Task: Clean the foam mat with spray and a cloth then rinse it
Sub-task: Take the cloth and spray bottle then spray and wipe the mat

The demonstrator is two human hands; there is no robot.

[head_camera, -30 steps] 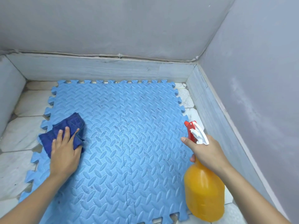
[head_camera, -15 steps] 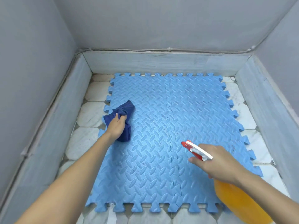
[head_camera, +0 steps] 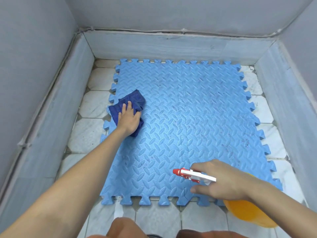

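Head view: left hand [head_camera: 127, 118] presses flat on the cloth [head_camera: 130, 107]; right hand [head_camera: 228, 182] grips the spray bottle [head_camera: 247, 212] aimed over the foam mat [head_camera: 197, 117] between them. Specks remain; wiping and rinsing still ahead.

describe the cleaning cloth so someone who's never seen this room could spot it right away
Start at the blue foam mat on the tiled floor. At its left edge, the left hand presses a crumpled cloth. It is dark navy, far deeper than the mat's light blue.

The foam mat's [head_camera: 197, 117] centre lies open between the cloth [head_camera: 132, 102] and spray bottle [head_camera: 247, 213].
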